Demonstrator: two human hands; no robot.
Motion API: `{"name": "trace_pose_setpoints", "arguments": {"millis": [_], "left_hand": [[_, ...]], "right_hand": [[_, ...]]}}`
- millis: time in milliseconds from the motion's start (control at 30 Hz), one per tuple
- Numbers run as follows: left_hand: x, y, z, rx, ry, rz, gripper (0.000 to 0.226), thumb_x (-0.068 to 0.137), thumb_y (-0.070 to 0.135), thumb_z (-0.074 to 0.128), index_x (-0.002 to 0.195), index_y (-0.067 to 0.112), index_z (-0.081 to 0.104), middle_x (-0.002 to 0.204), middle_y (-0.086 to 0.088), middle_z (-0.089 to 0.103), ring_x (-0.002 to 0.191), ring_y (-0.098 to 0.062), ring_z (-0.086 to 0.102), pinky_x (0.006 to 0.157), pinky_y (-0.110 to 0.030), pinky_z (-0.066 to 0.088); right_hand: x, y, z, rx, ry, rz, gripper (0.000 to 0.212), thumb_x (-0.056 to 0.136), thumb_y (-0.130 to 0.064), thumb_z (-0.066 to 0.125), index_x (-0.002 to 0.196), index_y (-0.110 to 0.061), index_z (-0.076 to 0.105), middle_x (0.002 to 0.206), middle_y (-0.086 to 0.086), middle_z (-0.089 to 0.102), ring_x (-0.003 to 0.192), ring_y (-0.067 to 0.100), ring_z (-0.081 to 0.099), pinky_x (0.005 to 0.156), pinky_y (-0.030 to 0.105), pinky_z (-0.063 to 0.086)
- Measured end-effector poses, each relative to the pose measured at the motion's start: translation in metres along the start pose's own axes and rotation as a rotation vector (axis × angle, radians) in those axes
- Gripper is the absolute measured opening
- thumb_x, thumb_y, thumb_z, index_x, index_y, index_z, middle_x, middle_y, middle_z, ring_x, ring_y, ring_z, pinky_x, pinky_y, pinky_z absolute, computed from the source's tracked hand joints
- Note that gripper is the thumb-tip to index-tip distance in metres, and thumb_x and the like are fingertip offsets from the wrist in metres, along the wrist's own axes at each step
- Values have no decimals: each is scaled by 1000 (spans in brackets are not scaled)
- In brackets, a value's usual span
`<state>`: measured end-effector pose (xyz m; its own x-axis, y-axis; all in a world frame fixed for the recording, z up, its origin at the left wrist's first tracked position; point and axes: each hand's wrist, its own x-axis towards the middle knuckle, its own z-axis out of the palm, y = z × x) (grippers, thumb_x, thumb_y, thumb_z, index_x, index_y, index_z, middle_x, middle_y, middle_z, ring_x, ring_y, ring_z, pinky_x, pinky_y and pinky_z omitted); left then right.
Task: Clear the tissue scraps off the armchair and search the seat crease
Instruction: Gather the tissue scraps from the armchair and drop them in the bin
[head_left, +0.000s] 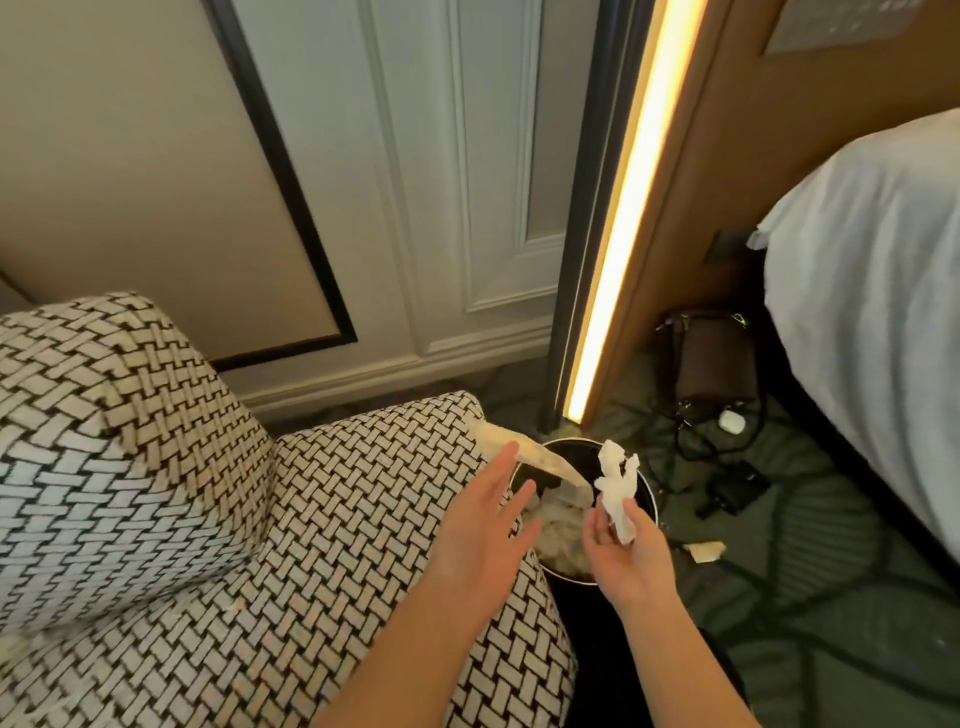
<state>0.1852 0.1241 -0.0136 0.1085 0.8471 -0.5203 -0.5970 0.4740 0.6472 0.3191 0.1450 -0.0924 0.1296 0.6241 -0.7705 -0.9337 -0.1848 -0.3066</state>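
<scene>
Right hand (626, 551) grip clamped on white tissue scrap (615, 483), over black bin (582, 457) just right of armchair (311, 519). Left hand (483, 525) grip apart, fingers straight, at armchair's right edge. Beige tissue (524, 457) drapes from armchair into bin

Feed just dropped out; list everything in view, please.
armchair: one, black-and-white weave, left
bin: one, black, floor beside the armchair
tissue scraps: several, pale, inside bin
strip: one, cream, draped from armchair into bin
tissue: one, white, above bin
bag: one, brown, floor beside bed
cables: several, black, floor near bag
paper scrap: one, beige, carpet right of bin
bed: one, white, far right
left grip: one, open, over armchair edge
right grip: one, pinching the tissue
</scene>
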Motion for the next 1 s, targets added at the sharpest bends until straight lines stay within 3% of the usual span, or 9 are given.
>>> {"name": "trace_pose_setpoints", "arguments": {"millis": [133,267,367,433,533,633,833,1000], "left_hand": [[10,-5,11,42,-72,-27,44,98,31,38,142,24,39,151,6,32,141,-18,23,112,-43,23],[13,-11,4,43,-42,-42,41,98,31,35,139,25,41,149,5,36,140,-19,26,112,-43,24],[13,-12,-7,52,5,-33,38,97,29,37,133,25,47,147,3,39,136,-21,34,110,-43,28],[9,-12,-13,39,37,-31,39,97,28,38,134,23,47,145,2,41,135,-23,36,109,-44,29],[2,-8,-21,28,58,-34,41,96,28,37,135,21,46,144,2,43,135,-24,36,109,-44,29],[-5,-6,-31,17,78,-32,39,96,29,37,133,21,49,143,0,45,134,-25,37,109,-44,28],[-29,9,-55,-8,149,-9,39,98,26,35,133,19,50,138,-4,49,129,-26,43,107,-44,32],[-61,34,-83,-2,206,34,35,99,23,37,129,16,54,131,-6,56,119,-25,51,103,-43,37]], "right_hand": [[16,1,-1,-2,26,25,45,97,-12,48,140,-7,37,115,16,53,116,22,51,103,32,41],[28,1,-1,-36,83,30,43,97,-13,48,138,-6,39,134,16,47,124,23,47,106,33,38],[34,1,0,-60,50,59,41,98,-18,47,136,-6,42,138,15,47,125,23,47,102,31,39],[33,1,2,-112,15,80,40,99,-27,44,135,-8,43,142,15,44,131,25,41,109,34,34],[30,1,3,-169,-45,109,53,100,-35,38,148,-15,26,154,11,26,142,28,23,117,41,21],[29,2,1,-212,-60,94,55,98,-36,40,149,-21,23,157,9,17,144,28,16,117,44,19],[8,6,-5,-318,-164,16,49,99,-26,41,145,-12,33,148,11,37,138,28,32,113,40,27],[-18,15,-2,-638,-175,-104,40,97,-19,46,136,-9,46,135,9,52,125,24,49,99,34,40]]}}
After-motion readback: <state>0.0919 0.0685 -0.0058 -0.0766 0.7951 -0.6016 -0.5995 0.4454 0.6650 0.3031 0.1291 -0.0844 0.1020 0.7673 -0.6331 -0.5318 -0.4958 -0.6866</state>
